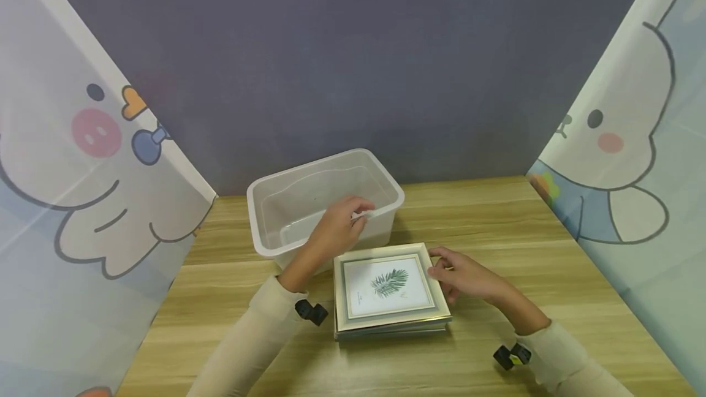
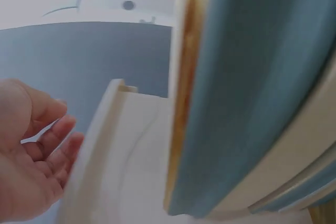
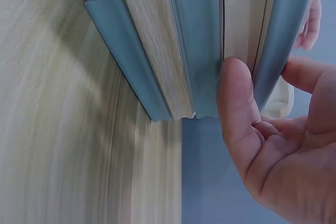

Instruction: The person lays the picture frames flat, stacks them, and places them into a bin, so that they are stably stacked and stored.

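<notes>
A stack of picture frames lies flat in front of me, topped by a pale gold picture frame (image 1: 386,323) with a green leaf print. My right hand (image 1: 466,276) is at its right side, pinching the top frame's edge between thumb and fingers. In the right wrist view, one fingertip (image 3: 237,80) rests on the side of the stack's teal and cream layers (image 3: 202,51). My left hand (image 1: 339,228) hovers over the near right part of a white plastic bin (image 1: 325,164), its fingers loosely curled. The left wrist view shows that hand (image 2: 37,150) holding nothing, beside the bin's rim.
The bin stands behind the stack on a wood-grain table (image 1: 496,219), against a dark grey back panel (image 1: 375,66). Cartoon-printed side panels (image 1: 623,139) enclose the table left and right.
</notes>
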`<action>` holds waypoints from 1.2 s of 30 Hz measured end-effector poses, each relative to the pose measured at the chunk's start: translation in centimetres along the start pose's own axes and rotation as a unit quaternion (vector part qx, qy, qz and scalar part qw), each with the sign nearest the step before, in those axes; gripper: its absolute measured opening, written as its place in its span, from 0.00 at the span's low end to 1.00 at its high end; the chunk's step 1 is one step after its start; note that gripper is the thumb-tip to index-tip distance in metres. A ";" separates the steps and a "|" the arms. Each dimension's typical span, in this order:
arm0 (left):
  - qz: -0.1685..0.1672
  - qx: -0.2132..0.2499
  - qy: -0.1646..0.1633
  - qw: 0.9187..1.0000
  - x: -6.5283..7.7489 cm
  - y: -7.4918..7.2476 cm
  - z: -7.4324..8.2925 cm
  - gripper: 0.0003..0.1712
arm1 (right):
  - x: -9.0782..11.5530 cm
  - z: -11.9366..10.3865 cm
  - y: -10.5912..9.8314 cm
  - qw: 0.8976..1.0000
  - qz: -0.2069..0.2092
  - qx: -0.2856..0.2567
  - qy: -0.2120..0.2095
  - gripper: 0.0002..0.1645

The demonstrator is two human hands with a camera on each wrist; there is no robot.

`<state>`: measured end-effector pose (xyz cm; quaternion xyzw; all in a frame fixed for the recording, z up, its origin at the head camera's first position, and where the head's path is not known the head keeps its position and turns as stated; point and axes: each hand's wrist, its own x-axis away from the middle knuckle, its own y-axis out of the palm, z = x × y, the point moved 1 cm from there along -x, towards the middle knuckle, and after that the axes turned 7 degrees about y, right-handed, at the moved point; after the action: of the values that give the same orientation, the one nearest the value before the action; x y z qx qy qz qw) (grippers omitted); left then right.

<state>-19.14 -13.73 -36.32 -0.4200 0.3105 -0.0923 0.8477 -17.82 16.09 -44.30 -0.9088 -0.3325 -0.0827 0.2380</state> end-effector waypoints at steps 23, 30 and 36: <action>-0.088 0.213 -0.251 0.940 12.7 -3.6 -0.4 0.15 | -0.1 -0.9 0.1 0.998 0.035 0.011 0.047 0.41; -0.103 0.210 -0.269 0.934 13.1 -0.8 -1.1 0.23 | -0.1 -1.3 0.4 0.997 0.030 -0.023 0.063 0.38; -0.114 0.323 -0.304 0.889 13.7 0.4 -2.1 0.34 | -0.3 -0.7 0.1 0.997 -0.003 -0.051 0.066 0.35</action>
<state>-9.64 -20.57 -43.72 -0.1626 -0.0598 -0.1513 0.9732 -18.02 15.53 -43.79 -0.9115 -0.3142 -0.1598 0.2120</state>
